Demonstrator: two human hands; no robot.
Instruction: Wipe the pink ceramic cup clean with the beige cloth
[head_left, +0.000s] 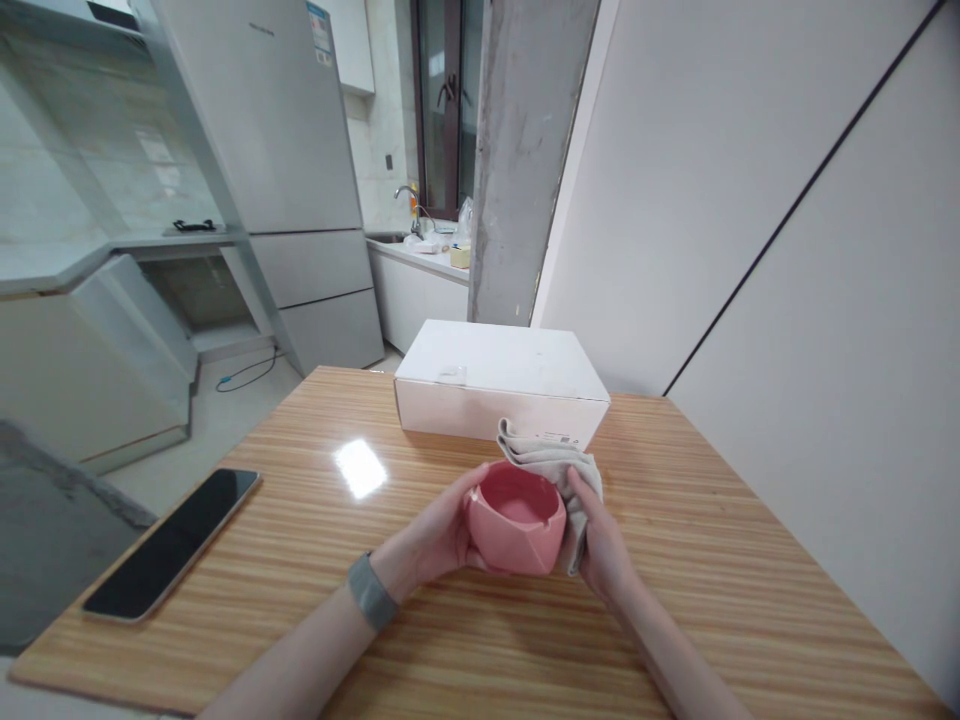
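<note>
A pink faceted ashtray [517, 535] with notches in its rim is held above the wooden table, its hollow facing up and toward me. My left hand [442, 530] grips it from the left side, thumb near the rim and fingers partly hidden beneath. In my right hand [600, 535] is a folded grey cloth [551, 460], pressed against the ashtray's right side. Part of the cloth sticks up behind the far rim. A grey band [373, 592] sits on my left wrist.
A white box [502, 370] lies on the wooden table [300, 540] just beyond the ashtray. Near the left edge is a black-screened phone [174, 545]. A white wall [787, 330] borders the right side. Behind stand a fridge [300, 170] and a sink counter [420, 275].
</note>
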